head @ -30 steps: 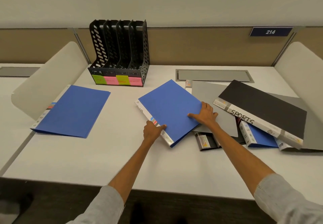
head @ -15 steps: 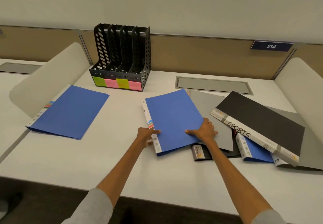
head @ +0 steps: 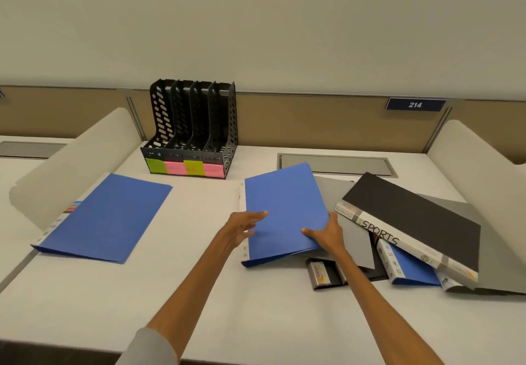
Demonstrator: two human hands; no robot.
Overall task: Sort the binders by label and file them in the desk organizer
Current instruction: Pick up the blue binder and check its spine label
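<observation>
Swung round since a second ago, the middle blue plastic binder (head: 284,208) now lies almost square to the person, where before it lay slanted. Its white spine label, which then faced up, shows only as a thin white strip with punch holes along the left edge. The left hand (head: 242,228) has come off that spine onto the cover, fingers stretched out flat and a little blurred. The right hand (head: 327,235) has stayed at the right-hand edge, thumb on top and fingers tucked beneath, pinching the cover.

The binder rests partly on the white table (head: 256,307) and partly on the flat grey folder (head: 355,236) of the heap at the right, near the black binder with the SPORTS spine (head: 412,216). A second blue binder (head: 108,216) lies alone at the left. At the back stands the black perforated four-slot desk organizer (head: 193,125), with green and pink sticky notes (head: 185,167) across its front.

I take the step to be reading this binder's label and lifting it for filing. It should go best with the left hand slipped under the spine side while the right keeps its pinch, so the thin covers cannot flop open. Lifting it clear of the grey folder would avoid dragging the heap. The writing on the notes is too small to read from here, so the slot wants checking before the binder goes in upright.
</observation>
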